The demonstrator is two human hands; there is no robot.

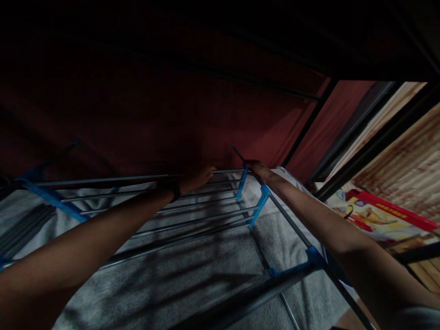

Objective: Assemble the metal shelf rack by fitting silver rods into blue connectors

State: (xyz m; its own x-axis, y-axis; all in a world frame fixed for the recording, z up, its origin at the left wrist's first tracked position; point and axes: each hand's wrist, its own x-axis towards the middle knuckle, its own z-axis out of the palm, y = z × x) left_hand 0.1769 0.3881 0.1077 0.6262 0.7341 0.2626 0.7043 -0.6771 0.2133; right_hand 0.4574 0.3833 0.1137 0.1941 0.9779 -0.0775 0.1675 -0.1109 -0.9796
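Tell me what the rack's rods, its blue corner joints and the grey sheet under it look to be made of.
Rods: likely metal tube, smooth grey; thin, straight, with a faint sheen along their length. Blue joints: probably moulded plastic, matte, blocky where the rods meet. Grey sheet: looks like fleece or towelling, soft and fuzzy, no shine. The left hand and right hand rest on the far rods; dim light leaves all this uncertain.

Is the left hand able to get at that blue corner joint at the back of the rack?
Probably yes: the left hand rests on the back rail, and only bare rods lie between it and the blue joint.
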